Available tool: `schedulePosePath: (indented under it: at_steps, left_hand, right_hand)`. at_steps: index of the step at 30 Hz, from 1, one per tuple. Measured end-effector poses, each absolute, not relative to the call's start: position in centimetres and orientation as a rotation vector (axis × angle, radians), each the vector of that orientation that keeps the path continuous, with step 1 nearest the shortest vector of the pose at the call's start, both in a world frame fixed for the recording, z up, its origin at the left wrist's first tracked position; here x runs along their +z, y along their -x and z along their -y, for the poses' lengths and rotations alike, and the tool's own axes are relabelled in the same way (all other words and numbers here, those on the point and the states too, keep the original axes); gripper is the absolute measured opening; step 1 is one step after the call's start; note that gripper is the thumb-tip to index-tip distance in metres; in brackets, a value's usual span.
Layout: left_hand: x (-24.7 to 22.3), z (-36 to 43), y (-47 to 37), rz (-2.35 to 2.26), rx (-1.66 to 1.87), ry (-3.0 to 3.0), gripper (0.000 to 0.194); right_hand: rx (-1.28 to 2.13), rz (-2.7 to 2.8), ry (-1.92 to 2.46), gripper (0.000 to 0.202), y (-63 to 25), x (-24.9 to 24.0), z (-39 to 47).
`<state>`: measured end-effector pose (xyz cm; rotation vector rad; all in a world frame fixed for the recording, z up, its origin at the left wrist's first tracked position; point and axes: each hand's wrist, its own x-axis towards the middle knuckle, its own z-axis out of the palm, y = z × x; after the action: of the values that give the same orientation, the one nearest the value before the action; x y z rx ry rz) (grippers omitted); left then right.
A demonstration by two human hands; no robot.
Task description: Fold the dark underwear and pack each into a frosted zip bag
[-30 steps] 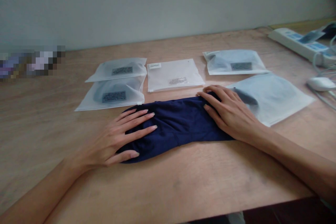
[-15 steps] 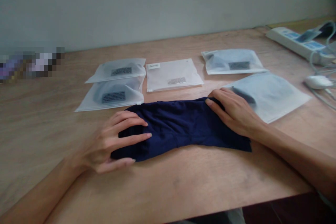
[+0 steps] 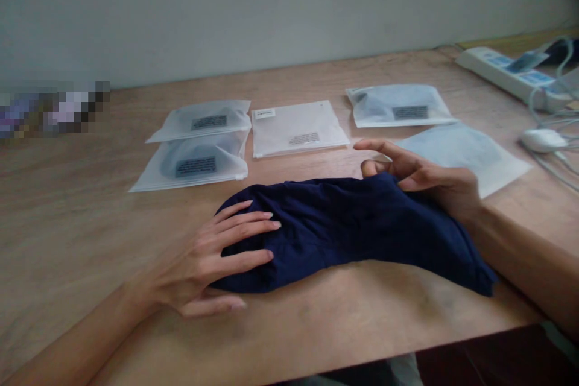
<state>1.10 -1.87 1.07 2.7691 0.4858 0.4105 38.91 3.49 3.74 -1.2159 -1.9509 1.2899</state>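
A folded navy-blue cloth (image 3: pixel 335 217), soft and wrinkled, lies across the wooden table (image 3: pixel 289 325) in front of me. My left hand (image 3: pixel 217 259) rests on its left end with the fingers spread flat over the fabric and the thumb out along the near side. At the far right edge, my right hand (image 3: pixel 434 181) has hold of the cloth, its fingers bent behind the edge and the thumb against it. The right end is lifted and bends towards me, partly covering that hand and forearm. What kind of garment or fabric piece this is does not show.
Two frosted zip bags (image 3: pixel 194 160) overlap at the back left. A flat white zip bag (image 3: pixel 298 129) lies mid-table. Further right are a filled bag (image 3: pixel 400 105) and a pale bag (image 3: pixel 470 154). A power strip (image 3: pixel 511 75) and white charger (image 3: pixel 543 140) with cables sit at right.
My right hand has turned from lying on the cloth to gripping its far edge, raising the right end and swinging it towards me. My left hand has slid slightly right and nearer, fingers still spread.
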Motion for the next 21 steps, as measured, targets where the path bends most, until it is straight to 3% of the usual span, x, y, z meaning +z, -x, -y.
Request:
schedulePosePath:
  at_steps: [3, 8, 11, 16, 21]
  left_hand:
    - [0.8, 2.0, -0.9, -0.524, 0.558, -2.778, 0.036]
    - [1.0, 1.6, -0.8, -0.538, 0.471, -2.888, 0.041]
    - [1.1, 1.4, -0.8, -0.545, 0.477, -2.897, 0.041]
    - [0.8, 1.2, -0.1, -0.609, 0.547, -2.849, 0.038]
    - [0.5, 1.0, 0.4, -0.742, 0.642, -2.824, 0.021]
  right_hand:
    - [1.201, 2.020, 1.185, 0.058, -38.8, 3.1, -4.0]
    - [1.264, 1.899, 1.171, 0.045, -38.6, 2.2, -4.5]
    - [1.034, 2.052, 1.212, 0.039, -38.5, 2.2, -4.2]
    - [0.333, 2.421, 1.382, 0.041, -38.8, 2.2, -3.5]
    - [0.389, 2.554, 1.476, 0.041, -39.1, 2.9, -3.9]
